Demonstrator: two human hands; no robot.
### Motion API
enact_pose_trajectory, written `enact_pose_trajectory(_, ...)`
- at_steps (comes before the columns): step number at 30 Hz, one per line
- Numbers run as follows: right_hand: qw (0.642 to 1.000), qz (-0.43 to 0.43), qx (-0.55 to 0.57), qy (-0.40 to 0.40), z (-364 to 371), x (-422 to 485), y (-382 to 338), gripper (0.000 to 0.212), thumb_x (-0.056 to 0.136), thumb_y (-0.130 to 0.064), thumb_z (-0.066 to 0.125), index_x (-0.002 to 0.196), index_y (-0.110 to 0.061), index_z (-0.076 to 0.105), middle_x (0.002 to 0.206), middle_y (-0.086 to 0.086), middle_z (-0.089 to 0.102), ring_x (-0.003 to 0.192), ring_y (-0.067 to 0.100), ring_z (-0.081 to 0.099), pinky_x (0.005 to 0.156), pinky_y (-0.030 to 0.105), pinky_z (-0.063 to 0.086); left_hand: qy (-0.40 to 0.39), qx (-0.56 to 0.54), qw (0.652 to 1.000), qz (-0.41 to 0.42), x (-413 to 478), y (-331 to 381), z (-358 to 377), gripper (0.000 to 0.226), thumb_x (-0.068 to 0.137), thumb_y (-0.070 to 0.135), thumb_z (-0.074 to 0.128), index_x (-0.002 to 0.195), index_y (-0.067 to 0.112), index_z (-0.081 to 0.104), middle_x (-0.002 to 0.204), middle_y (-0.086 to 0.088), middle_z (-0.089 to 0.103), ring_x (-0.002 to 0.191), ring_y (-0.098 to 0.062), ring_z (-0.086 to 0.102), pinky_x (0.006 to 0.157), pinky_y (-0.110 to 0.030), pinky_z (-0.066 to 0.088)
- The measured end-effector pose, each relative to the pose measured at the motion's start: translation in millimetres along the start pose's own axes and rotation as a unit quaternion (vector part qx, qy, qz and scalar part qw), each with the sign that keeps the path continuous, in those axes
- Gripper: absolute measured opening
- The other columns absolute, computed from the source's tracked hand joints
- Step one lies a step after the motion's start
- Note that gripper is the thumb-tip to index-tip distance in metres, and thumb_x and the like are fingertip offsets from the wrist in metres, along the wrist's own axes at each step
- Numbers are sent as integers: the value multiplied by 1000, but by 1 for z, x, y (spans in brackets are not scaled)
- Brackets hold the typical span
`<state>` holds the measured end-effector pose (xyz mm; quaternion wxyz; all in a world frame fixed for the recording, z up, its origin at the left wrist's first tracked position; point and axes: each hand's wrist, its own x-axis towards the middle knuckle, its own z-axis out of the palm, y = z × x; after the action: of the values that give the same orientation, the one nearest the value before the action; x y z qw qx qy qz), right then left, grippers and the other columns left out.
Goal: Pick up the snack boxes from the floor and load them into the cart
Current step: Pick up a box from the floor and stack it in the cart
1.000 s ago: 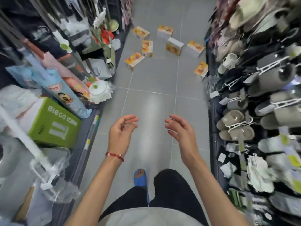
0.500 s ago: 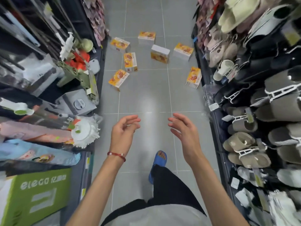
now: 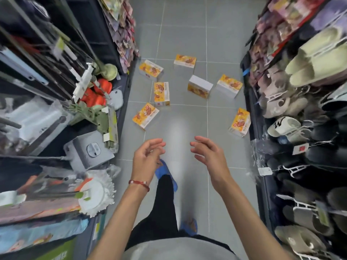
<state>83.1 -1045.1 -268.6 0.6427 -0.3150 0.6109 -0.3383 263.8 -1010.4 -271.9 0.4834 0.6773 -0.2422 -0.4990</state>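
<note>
both hands, left hand (image 3: 148, 158) and right hand (image 3: 208, 156), hang empty with fingers loosely curled, likely readied for grabbing. seven snack boxes (image 3: 145, 115) lie scattered on the tiled floor (image 3: 180, 30) ahead; no cart shows.

Seven boxes, two hands

Seven orange-and-yellow cardboard snack boxes (image 3: 145, 115) lie scattered on the grey tiled floor (image 3: 187, 34); two bare hands (image 3: 146, 158) are raised, and two blue slippers (image 3: 165, 171) show below.

Both arms reach toward twelve o'clock; the left hand (image 3: 147, 158) and the right hand (image 3: 209, 156) hang empty, fingers loosely curled, palms facing.
</note>
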Motion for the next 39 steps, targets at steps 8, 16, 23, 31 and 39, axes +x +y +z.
enact_pose_trajectory(8, 1000, 5, -28, -4, 87, 140, -96, 23, 98, -18, 66, 120, -22, 70, 115, 3, 76, 103, 15, 73, 98, 34, 55, -11, -8, 1000, -12, 178, 85, -6, 22, 94, 2, 57, 104, 16, 71, 104, -2, 75, 99, -20, 70, 78, -18, 51)
enact_pose_trajectory(16, 996, 51, -70, -36, 159, 285, -166, 25, 99, -17, 66, 123, -18, 69, 119, 8, 74, 109, 22, 71, 99, 35, 54, 29, -1, 997, -75, 330, 128, -15, 25, 91, 0, 57, 103, 17, 71, 108, -2, 75, 104, -22, 67, 79, -23, 47)
enact_pose_trajectory(23, 989, 43, -141, -33, 212, 448, -190, 21, 99, -11, 65, 119, -13, 71, 112, 11, 74, 93, 13, 71, 86, 23, 55, 136, -62, 973, -174, 468, 115, -5, 19, 91, 6, 63, 90, 23, 71, 107, -4, 74, 92, -17, 69, 74, -23, 47)
enact_pose_trajectory(31, 961, 69, -256, -81, 261, 591, -116, 18, 99, -5, 60, 111, -9, 72, 97, 4, 74, 89, 12, 68, 86, 25, 55, 192, -96, 936, -278, 600, 13, -8, 13, 89, 12, 65, 83, 23, 68, 88, -2, 71, 85, -24, 67, 74, -30, 48)
enact_pose_trajectory(39, 941, 129, -304, -74, 276, 700, 34, 12, 95, -10, 67, 97, -21, 71, 97, 12, 73, 97, 35, 70, 97, 46, 56, 186, 25, 911, -368, 672, -152, -39, 28, 84, 32, 57, 95, 10, 70, 107, -16, 68, 102, -34, 63, 96, -48, 53)
